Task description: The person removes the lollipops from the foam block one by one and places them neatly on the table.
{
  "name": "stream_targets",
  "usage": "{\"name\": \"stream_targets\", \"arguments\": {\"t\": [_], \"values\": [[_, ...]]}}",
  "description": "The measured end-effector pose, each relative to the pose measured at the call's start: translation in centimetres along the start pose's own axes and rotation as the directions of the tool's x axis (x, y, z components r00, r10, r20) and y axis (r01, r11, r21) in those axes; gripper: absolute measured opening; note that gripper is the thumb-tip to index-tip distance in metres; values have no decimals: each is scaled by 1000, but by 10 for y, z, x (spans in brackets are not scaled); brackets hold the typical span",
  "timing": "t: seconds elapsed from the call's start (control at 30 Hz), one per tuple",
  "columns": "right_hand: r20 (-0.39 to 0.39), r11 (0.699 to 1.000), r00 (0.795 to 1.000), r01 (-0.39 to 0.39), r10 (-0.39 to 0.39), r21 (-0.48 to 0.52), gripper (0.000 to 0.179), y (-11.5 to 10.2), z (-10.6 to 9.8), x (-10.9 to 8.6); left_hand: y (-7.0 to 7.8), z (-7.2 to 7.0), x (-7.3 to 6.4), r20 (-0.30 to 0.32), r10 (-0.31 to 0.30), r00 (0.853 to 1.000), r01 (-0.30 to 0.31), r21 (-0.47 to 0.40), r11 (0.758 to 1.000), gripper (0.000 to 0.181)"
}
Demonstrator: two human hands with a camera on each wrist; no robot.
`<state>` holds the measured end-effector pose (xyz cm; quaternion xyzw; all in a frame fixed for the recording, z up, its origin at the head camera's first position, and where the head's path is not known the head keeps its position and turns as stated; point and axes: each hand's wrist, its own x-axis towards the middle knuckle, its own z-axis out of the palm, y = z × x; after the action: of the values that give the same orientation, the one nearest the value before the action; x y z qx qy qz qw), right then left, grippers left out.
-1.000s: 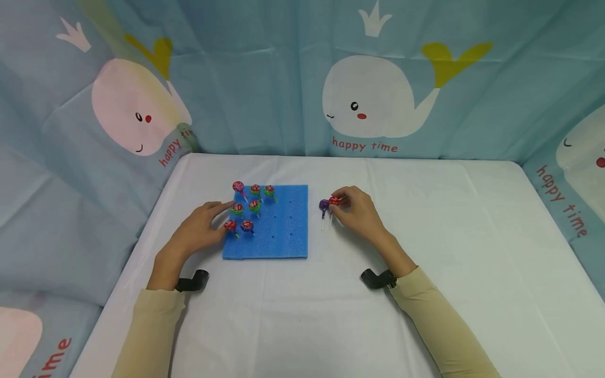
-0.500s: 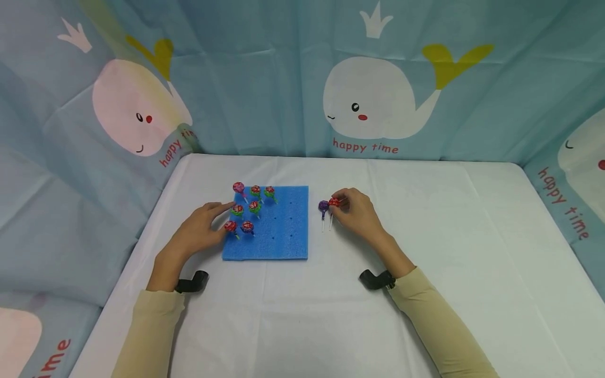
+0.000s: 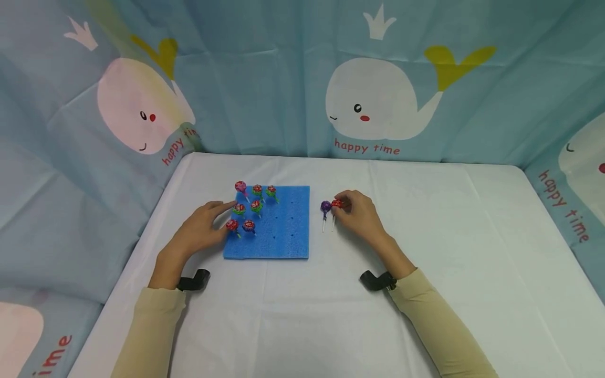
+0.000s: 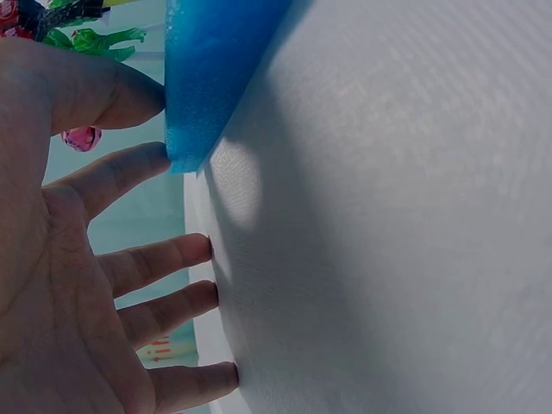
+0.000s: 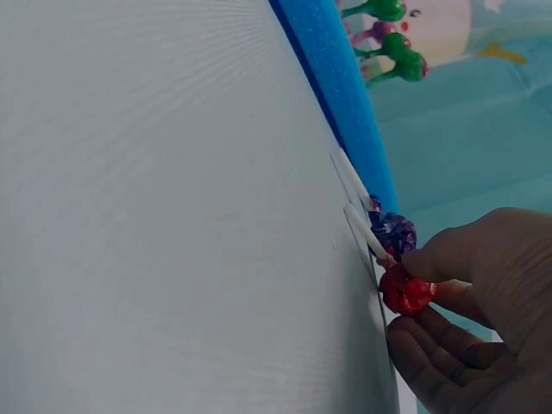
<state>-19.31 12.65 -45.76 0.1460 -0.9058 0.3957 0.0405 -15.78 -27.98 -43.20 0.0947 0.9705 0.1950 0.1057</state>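
A square blue foam board [image 3: 290, 231] lies on the white table, with several wrapped lollipops standing in its left part, among them a pink one [image 3: 240, 187] and a green one [image 3: 256, 206]. My left hand [image 3: 200, 228] touches the board's left edge with thumb and index fingertip; its fingers are spread and straight, the others reaching down to the cloth in the left wrist view. To the right of the board, my right hand [image 3: 358, 212] pinches a red lollipop [image 5: 405, 291] by its head between thumb and fingers. Beside it lies a purple lollipop [image 3: 325, 206], its stick pointing towards me.
Small holes [image 3: 292, 218] dot the right part of the board. White cloth [image 3: 302, 315] covers the table. Blue curtains [image 3: 264, 105] printed with whales hang behind and at both sides. A black wrist camera [image 3: 376, 280] sits on each wrist.
Hardly anything moves. The head view shifts slightly; both hands keep their places, the left at the board and the right on the red lollipop.
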Motion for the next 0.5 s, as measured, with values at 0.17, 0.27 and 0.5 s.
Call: {"name": "stream_targets", "arguments": {"t": [0.17, 0.27, 0.5], "values": [[10, 1000, 1000, 7, -7, 8, 30, -1, 0, 0, 1, -1, 0, 4, -2, 1000, 2, -3, 1000, 69], [8, 1000, 1000, 10, -10, -2, 31, -1, -1, -1, 1, -1, 1, 5, 3, 1000, -3, -5, 1000, 69], [7, 999, 1000, 10, -10, -37, 33, -2, -2, -1, -1, 0, 3, 5, 11, 1000, -11, 6, 1000, 69]]}}
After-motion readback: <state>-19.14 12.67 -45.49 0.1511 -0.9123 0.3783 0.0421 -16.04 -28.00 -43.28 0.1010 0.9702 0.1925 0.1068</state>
